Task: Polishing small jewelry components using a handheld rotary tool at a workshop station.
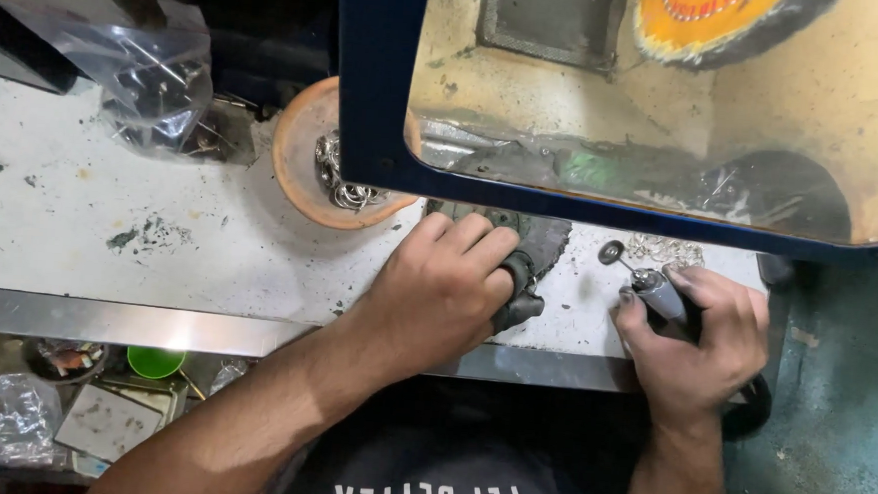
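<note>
Handheld rotary tool (pixel 657 292), a slim grey metal handpiece with a small round disc (pixel 612 252) at its tip, lies in the right hand (pixel 699 341), whose fingers are wrapped tight around its barrel with the thumb pressed along the side. It sits over the right part of the stained white worktable (pixel 159 232), just in front of the blue-framed, grimy transparent shield (pixel 375 123), and the disc points up and left, toward the left hand.

That left hand (pixel 442 287) rests knuckles-up on the table beside it, fingers curled and pressed together over a dark, rounded block (pixel 519 296). Whether something small is pinched beneath the fingertips cannot be told, as the fingers hide it. A dark, rough-edged pad (pixel 550 238) lies on the table just beyond this hand.

Beside the disc, against the shield's lower edge, small silver metal rings (pixel 669 251) lie scattered. A shallow round orange dish (pixel 298 159) to the left holds more silver rings (pixel 341 177). Farther left a clear plastic bag (pixel 152 87) with thin metal pieces rests at the back of the table. Below the table's metal edge, a green cup (pixel 156 360) and a crumpled plastic bag (pixel 20 415) lie among clutter.
</note>
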